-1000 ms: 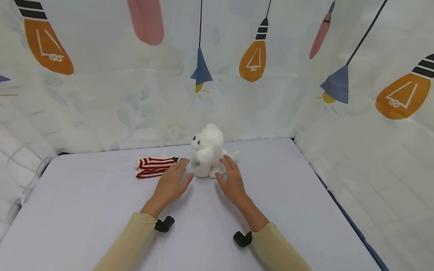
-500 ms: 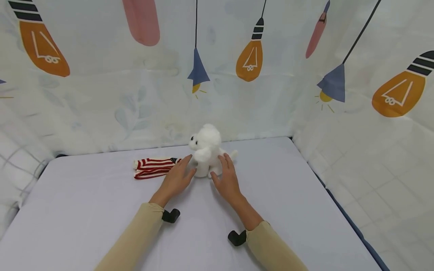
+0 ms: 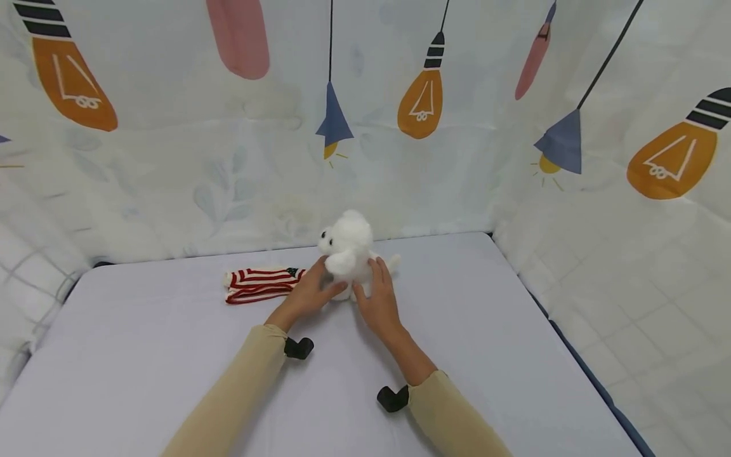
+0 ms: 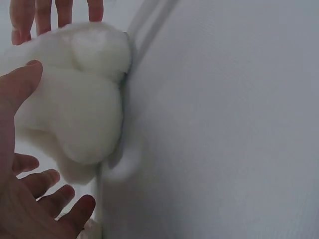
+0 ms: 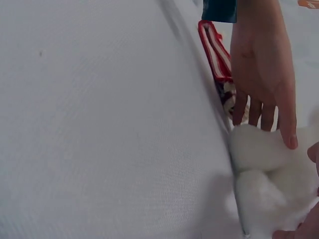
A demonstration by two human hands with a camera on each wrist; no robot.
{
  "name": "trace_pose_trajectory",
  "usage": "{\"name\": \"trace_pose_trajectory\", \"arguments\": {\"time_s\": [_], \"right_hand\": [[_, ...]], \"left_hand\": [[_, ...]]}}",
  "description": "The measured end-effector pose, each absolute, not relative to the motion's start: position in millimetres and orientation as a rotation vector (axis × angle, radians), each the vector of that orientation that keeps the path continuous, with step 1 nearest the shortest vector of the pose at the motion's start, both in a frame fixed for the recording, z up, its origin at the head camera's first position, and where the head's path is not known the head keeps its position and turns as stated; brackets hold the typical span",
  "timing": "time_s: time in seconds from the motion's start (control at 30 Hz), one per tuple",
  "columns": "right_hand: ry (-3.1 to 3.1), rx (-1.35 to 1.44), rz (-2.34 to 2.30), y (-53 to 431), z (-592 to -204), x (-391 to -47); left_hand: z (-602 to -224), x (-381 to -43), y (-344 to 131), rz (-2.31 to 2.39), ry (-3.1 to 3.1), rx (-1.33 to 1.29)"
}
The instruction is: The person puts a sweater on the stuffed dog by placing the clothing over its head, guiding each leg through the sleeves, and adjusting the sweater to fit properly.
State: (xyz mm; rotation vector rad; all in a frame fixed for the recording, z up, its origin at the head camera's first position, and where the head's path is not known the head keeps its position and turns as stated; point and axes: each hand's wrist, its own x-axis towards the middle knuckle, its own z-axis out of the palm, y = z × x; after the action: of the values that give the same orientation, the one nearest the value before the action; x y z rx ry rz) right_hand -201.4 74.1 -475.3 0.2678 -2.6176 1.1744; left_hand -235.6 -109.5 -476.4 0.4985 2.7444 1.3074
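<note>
A white plush animal (image 3: 350, 240) with dark eyes and nose sits upright on the table, its head turned left. My left hand (image 3: 308, 296) is at its left side, fingers spread and the thumb (image 4: 24, 83) over its front. On the other side, my right hand (image 3: 379, 308) has its fingers extended along the toy's flank and its thumb at the front. The left wrist view has the plush body (image 4: 75, 97) between both hands. Next to the left hand lies a folded red-and-white striped knit piece (image 3: 259, 284), its right end partly covered by that hand.
White cloth covers the table (image 3: 143, 355). Behind and to the right hang white curtains (image 3: 274, 171) printed with lamps and bulbs. A black mount shows at each wrist, next to beige sleeves.
Both hands have come closer to the plush animal; the left moved right and forward, the right slightly left. The toy and striped knit piece stay in place on the table.
</note>
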Motion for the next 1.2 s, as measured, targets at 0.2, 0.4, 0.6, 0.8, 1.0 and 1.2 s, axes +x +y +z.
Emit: {"name": "trace_pose_trajectory", "arguments": {"time_s": [0.2, 0.4, 0.6, 0.8, 1.0, 1.2], "right_hand": [[-2.639, 0.301, 1.176, 74.0, -476.1, -204.2], [-2.69, 0.322, 1.235, 71.9, -474.0, -204.1], [-2.674, 0.332, 1.362, 73.1, -469.7, -205.4], [-2.576, 0.223, 1.549, 73.7, -467.2, -208.0], [-2.548, 0.141, 1.6, 76.7, -459.0, -212.7], [-2.644, 0.276, 1.673, 81.5, -449.8, -212.1]], "left_hand": [[-482.8, -241.9, -104.1, 1.283, 2.711, 0.405], [-478.9, -243.1, -104.0, 1.287, 2.674, 0.339], [-469.0, -239.6, -110.0, 1.472, 2.483, 0.377], [-460.5, -234.2, -111.4, 1.519, 2.481, 0.447], [-455.2, -228.1, -110.9, 1.641, 2.507, 0.462], [-451.9, -219.0, -106.9, 1.76, 2.507, 0.436]]}}
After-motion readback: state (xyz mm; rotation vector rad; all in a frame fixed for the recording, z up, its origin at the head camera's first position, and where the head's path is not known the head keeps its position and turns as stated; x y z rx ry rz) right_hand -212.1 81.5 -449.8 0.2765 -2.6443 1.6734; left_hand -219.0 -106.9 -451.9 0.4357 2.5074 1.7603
